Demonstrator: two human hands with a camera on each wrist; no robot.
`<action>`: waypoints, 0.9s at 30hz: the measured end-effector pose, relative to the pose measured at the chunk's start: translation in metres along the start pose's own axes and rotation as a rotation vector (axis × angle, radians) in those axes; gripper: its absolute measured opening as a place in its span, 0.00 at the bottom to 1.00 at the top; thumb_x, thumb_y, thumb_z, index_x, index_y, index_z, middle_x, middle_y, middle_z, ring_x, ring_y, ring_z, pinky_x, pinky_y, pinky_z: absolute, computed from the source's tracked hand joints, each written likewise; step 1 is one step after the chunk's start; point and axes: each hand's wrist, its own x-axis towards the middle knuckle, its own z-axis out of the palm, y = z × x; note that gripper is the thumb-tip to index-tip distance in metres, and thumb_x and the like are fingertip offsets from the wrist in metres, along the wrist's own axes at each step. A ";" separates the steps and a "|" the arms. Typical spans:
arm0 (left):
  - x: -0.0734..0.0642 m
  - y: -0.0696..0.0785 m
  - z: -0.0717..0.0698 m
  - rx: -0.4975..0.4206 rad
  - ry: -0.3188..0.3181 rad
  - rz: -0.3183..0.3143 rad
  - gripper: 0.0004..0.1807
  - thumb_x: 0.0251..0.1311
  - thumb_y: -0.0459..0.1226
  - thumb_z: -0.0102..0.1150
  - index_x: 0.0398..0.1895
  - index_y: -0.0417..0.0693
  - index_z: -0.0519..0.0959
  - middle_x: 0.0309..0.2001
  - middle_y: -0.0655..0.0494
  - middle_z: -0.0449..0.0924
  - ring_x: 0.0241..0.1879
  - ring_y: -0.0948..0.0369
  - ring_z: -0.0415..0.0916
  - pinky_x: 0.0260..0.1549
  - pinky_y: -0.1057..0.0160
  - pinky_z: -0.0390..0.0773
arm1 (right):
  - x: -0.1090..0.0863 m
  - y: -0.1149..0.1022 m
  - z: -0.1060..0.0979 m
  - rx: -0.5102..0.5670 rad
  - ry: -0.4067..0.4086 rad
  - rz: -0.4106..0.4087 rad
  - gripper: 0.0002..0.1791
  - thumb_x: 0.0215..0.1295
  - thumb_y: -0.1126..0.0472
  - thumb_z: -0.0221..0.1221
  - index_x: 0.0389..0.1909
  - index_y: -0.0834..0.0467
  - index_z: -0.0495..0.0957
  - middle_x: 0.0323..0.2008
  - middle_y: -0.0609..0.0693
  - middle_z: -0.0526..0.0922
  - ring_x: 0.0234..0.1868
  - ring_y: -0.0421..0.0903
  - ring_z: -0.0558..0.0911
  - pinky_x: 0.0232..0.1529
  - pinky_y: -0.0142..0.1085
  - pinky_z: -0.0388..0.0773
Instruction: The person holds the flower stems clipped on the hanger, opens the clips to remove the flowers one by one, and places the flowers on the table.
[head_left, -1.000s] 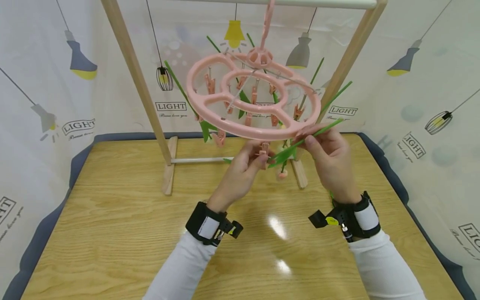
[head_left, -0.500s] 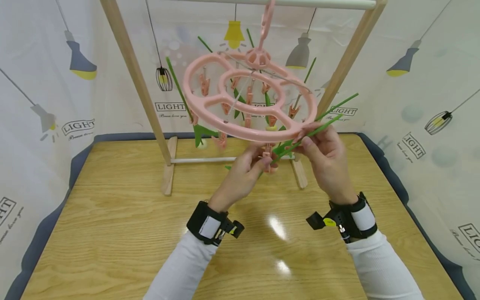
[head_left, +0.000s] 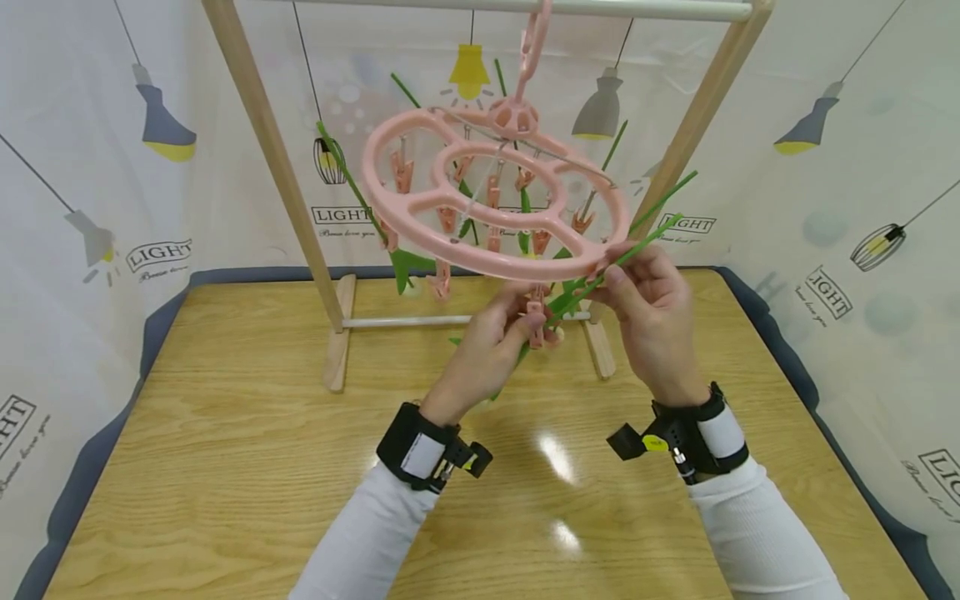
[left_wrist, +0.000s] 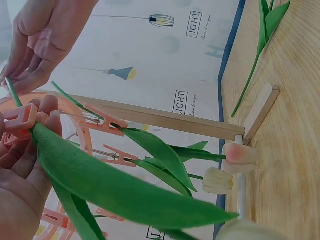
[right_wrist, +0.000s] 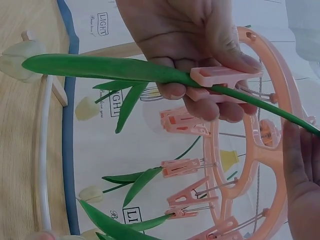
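A pink round clip hanger hangs by its hook from the stand's top bar. Under its front rim, my left hand pinches a pink clip between thumb and fingers. The green stem of an artificial tulip runs through that clip. Its long leaf and whitish bloom extend beyond the clip. My right hand pinches the stem's free end close to the hanger's right edge. Other tulips hang in clips around the ring, among them a pink-tinged bloom and a cream bloom.
The wooden stand's posts rise on both sides of the hanger, with a white lower bar near the table. Another green stem with leaves lies on the wooden table. A printed curtain surrounds the table.
The hanger has shifted slightly left and turned a little. The tulip stem now sits lower at the clip, its leaf reaching below my left hand. Both hands keep their grip.
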 end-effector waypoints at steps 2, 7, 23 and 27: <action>0.000 0.000 0.001 0.004 0.018 0.009 0.16 0.73 0.32 0.42 0.61 0.36 0.66 0.37 0.36 0.75 0.35 0.44 0.79 0.30 0.68 0.79 | -0.001 0.000 0.001 -0.005 0.005 -0.005 0.12 0.69 0.77 0.48 0.47 0.64 0.75 0.39 0.51 0.82 0.38 0.45 0.84 0.41 0.30 0.86; 0.000 0.000 0.001 0.013 0.055 0.009 0.17 0.73 0.31 0.42 0.61 0.34 0.66 0.36 0.36 0.75 0.34 0.43 0.78 0.32 0.62 0.82 | -0.004 0.001 0.003 -0.051 -0.035 -0.054 0.13 0.69 0.77 0.46 0.50 0.65 0.72 0.41 0.53 0.80 0.41 0.46 0.83 0.44 0.33 0.86; 0.002 0.000 0.002 0.013 0.109 0.000 0.13 0.73 0.33 0.43 0.53 0.33 0.66 0.35 0.38 0.76 0.34 0.52 0.77 0.31 0.58 0.80 | -0.003 0.008 0.013 -0.104 -0.042 -0.087 0.17 0.69 0.78 0.46 0.53 0.61 0.71 0.40 0.51 0.79 0.40 0.45 0.81 0.37 0.33 0.88; 0.003 -0.001 0.004 0.068 0.141 0.015 0.11 0.73 0.33 0.42 0.48 0.32 0.70 0.29 0.41 0.73 0.27 0.54 0.71 0.27 0.66 0.74 | -0.003 0.009 0.014 -0.138 -0.031 -0.089 0.17 0.69 0.79 0.46 0.52 0.60 0.72 0.39 0.50 0.79 0.40 0.44 0.81 0.36 0.33 0.88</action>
